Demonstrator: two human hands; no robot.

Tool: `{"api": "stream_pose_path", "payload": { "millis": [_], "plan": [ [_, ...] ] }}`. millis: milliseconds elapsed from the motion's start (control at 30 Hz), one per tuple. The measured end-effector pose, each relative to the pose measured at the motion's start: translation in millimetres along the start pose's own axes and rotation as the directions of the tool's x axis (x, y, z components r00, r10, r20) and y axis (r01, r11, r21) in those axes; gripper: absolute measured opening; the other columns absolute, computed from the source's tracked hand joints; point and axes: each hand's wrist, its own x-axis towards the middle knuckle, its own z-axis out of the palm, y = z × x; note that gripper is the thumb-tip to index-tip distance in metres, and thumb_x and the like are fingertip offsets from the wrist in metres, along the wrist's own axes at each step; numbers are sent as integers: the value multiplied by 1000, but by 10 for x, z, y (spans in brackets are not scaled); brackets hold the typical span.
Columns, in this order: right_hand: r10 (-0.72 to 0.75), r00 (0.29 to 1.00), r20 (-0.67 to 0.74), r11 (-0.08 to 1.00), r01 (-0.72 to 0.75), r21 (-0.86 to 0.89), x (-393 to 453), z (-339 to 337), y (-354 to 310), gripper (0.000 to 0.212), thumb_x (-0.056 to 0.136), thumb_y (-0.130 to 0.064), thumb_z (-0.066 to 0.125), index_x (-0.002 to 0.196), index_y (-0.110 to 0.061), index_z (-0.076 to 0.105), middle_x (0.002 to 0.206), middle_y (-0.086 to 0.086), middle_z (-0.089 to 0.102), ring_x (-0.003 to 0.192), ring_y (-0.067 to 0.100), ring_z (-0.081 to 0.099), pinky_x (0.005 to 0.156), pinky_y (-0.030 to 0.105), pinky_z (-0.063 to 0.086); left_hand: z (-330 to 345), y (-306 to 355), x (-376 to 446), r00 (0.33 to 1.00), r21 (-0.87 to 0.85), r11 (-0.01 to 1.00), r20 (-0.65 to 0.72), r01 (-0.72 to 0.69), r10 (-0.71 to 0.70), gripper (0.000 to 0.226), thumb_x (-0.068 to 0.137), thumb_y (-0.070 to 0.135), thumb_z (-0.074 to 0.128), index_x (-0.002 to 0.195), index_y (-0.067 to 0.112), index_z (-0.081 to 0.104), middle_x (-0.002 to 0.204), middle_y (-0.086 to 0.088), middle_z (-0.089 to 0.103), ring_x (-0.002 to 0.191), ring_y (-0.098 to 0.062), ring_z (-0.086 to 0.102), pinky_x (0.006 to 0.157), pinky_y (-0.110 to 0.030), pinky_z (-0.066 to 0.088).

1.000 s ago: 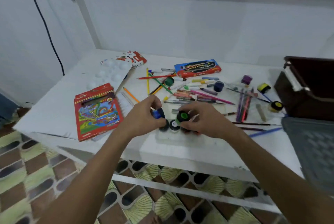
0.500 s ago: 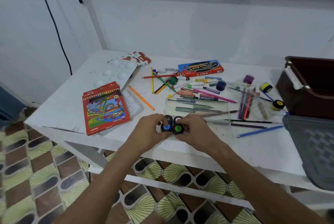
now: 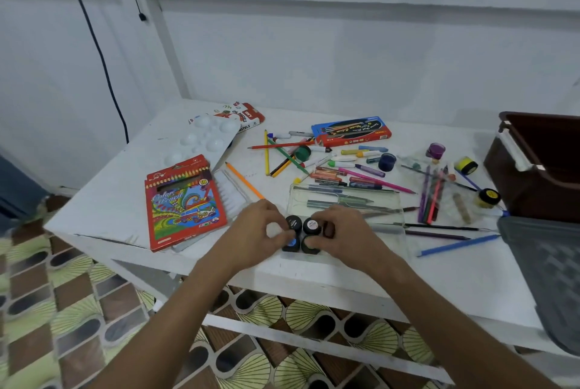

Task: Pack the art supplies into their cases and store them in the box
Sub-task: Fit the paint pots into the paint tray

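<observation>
Both my hands are on a cluster of small paint pots near the tabletop's front edge.

My left hand (image 3: 257, 233) curls round the blue-capped pot (image 3: 291, 243); my right hand (image 3: 342, 233) pinches the dark pot (image 3: 310, 244) beside it, two more pots (image 3: 303, 224) touching just behind. They sit at the near end of a clear plastic case (image 3: 345, 200). Loose pencils and crayons (image 3: 345, 168) litter the middle of the tabletop (image 3: 110, 206); the brown box (image 3: 539, 168) stands at the right edge.

A black cable (image 3: 94, 43) hangs down the wall (left side).
</observation>
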Motion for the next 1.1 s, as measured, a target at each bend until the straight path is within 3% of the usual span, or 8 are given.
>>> {"api": "stream_pose_path", "payload": {
  "millis": [100,200,333,433,633,767,867,1100],
  "plan": [
    [-21,998,-67,1000,19,-25,270,-118,-9,42,82,-29,72,119,-13,63,96,0,58,68,1,49,59,7,36,-243,-126,291,994,89,993,-81,81,-74,22,86,34,64,104,21,68,106,-1,55,94,-13,53,77,-25,39],
    [-46,991,-128,999,49,18,647,-208,-39,40,82,-22,71,118,-5,63,105,9,62,78,10,54,65,10,38,-473,-358,696,979,257,948,-125,188,-161,36,84,28,64,119,19,60,118,-9,49,109,-25,49,89,-34,43],
    [-47,986,-161,999,49,3,1162,-286,-59,33,84,-15,68,116,-5,65,107,8,61,85,10,50,73,19,39,-674,-698,1178,971,592,771,-108,235,-213,53,81,22,62,132,19,49,130,-16,39,117,-35,39,92,-42,39],
    [-24,988,-152,999,19,-33,1495,-290,27,29,83,-13,68,111,-7,68,101,2,60,90,10,50,79,18,40,-730,-924,1443,963,716,654,-98,244,-251,55,78,19,63,130,19,48,132,-16,35,119,-36,36,94,-42,36],
    [49,989,-141,993,-63,-95,1902,-158,278,48,81,-16,69,124,0,57,122,16,57,116,27,50,95,26,36,-650,-1208,1758,971,806,555,-98,207,-220,59,78,14,61,133,20,42,135,-18,33,113,-38,43,88,-43,41],
    [69,992,-104,991,-80,-104,1999,-121,333,37,82,-17,68,114,-2,61,114,14,60,108,27,54,88,27,39,-632,-1261,1874,981,828,538,-69,157,-181,48,85,9,57,130,22,47,138,-17,32,104,-37,51,76,-39,44],
    [84,994,-71,989,-92,-112,2006,-89,355,32,83,-16,67,113,-3,62,112,10,61,106,24,56,84,22,39,-638,-1282,1940,972,833,523,-70,180,-223,40,88,10,54,126,19,53,127,-14,42,100,-32,54,67,-34,38],
    [133,989,-59,988,-137,-77,2014,-49,418,26,79,-15,70,102,-4,69,97,12,67,84,19,59,69,23,43,-602,-1215,2023,972,870,456,-100,188,-212,26,86,2,52,109,10,63,109,-9,53,97,-26,54,70,-32,38]
  ]
}}
